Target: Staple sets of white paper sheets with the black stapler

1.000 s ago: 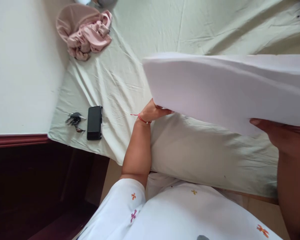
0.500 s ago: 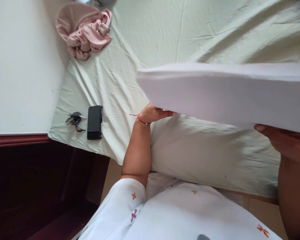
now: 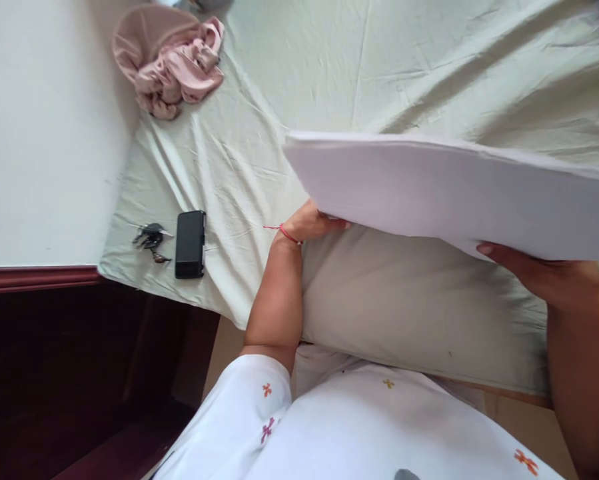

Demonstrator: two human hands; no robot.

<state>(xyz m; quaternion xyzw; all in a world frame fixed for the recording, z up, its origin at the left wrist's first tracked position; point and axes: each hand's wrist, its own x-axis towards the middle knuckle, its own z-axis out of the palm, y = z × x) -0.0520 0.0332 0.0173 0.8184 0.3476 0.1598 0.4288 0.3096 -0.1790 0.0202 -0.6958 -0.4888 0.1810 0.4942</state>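
The one white sheet has tilted lower at 3 o'clock. Two hands grasp it over the bed: left hand under its 9 o'clock corner, right hand beneath its near edge.

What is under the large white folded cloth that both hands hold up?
Under the large white folded cloth, the left hand and right hand grip its lower edge above the pale green bed sheet. The fingers above the cloth and the sheet directly behind it are covered.
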